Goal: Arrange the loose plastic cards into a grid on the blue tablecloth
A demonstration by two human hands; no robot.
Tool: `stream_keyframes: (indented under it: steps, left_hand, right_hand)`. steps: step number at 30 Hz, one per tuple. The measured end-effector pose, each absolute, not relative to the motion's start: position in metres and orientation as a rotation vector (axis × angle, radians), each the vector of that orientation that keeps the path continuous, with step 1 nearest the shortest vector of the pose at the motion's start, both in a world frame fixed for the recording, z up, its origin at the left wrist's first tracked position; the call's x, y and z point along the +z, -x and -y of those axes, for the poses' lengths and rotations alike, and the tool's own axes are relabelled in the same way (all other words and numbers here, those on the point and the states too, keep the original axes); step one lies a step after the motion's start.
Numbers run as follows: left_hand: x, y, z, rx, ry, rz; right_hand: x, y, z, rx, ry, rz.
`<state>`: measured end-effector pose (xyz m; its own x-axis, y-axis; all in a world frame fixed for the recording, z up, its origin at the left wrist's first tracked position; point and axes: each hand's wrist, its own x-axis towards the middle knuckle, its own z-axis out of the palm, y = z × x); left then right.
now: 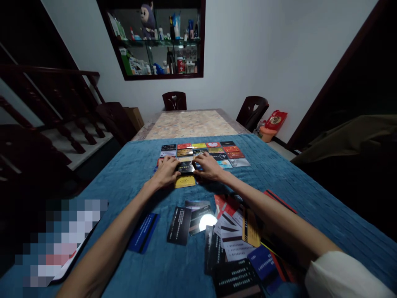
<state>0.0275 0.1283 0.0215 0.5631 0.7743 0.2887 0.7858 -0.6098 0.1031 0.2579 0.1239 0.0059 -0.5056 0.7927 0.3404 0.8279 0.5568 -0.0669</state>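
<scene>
A black card (186, 167) with pale print lies in a grid of colourful plastic cards on the blue cloth. My left hand (167, 170) has its thumb and curled fingers at the card's left edge. From the other side my right hand (207, 166) grips its right edge, covering parts of neighbouring cards. Just below the black card is a yellow card (185, 181). A heart card (213, 145) and a silver card (240, 162) are among those around the hands. Some cards under both hands are hidden.
Loose cards lie nearer me: a blue card (144, 232), a black card (179, 225) and an overlapping heap (237, 242) under my right forearm. A blurred tablet-like device (71, 244) rests at left. Chairs (252, 111) stand around the table (189, 123).
</scene>
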Motion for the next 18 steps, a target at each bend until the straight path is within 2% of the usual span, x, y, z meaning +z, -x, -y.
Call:
stream_keyframes:
  steps: [18]
  left_hand:
    - [0.014, -0.026, -0.133, -0.213, 2.796, 1.428]
  right_hand:
    - [0.012, -0.245, -0.12, 0.005, 1.55, 2.57]
